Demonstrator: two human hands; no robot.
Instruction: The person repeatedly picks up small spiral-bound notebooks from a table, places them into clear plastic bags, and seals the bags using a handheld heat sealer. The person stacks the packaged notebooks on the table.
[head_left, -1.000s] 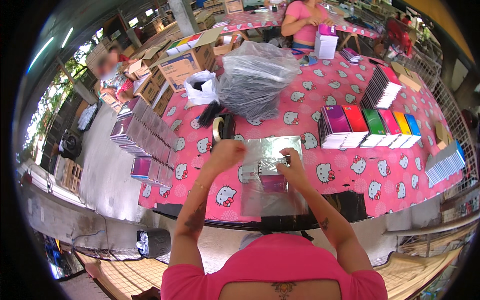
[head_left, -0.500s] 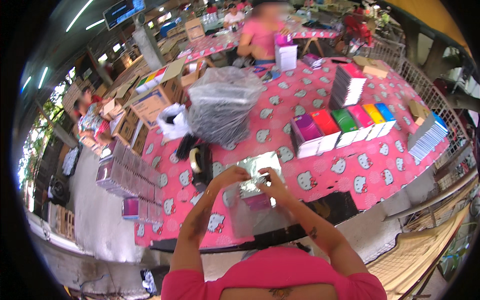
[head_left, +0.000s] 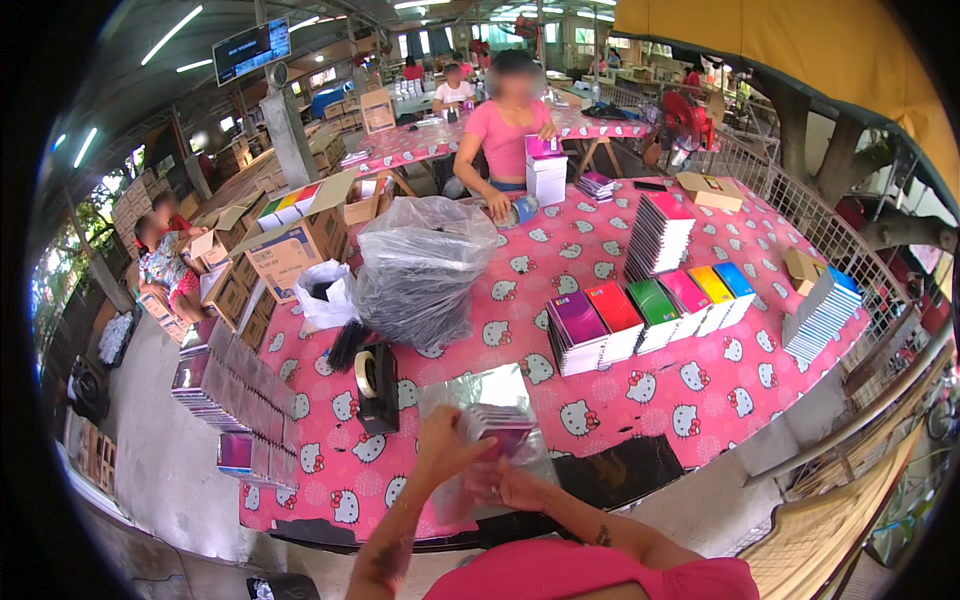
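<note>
A small stack of purple-covered notebooks (head_left: 508, 432) lies at the near middle of the table, inside or under a clear plastic bag (head_left: 450, 500); which of the two is hard to tell. My left hand (head_left: 447, 445) is closed around the stack's left side, thumb across the top. At the near end, my right hand (head_left: 520, 490) pinches the plastic, its fingertips partly blurred. Shiny clear plastic sheets (head_left: 480, 385) lie flat beneath and beyond the stack. Left of them stands a black tape dispenser (head_left: 377, 390) with a roll of tape.
Ahead sits a big clear bag of dark items (head_left: 420, 275). Notebook stacks in several colours (head_left: 655, 315) stand at right, wrapped bundles (head_left: 235, 400) at left. Open cartons (head_left: 300, 240) are beyond. Across the table a person in pink (head_left: 510, 140) touches a tall stack and a bottle-like object.
My hands have moved nearer, from pinching the plastic's far end to the notebooks and the plastic's near end. The view has tilted up. The person across now reaches to the bottle-like object.
</note>
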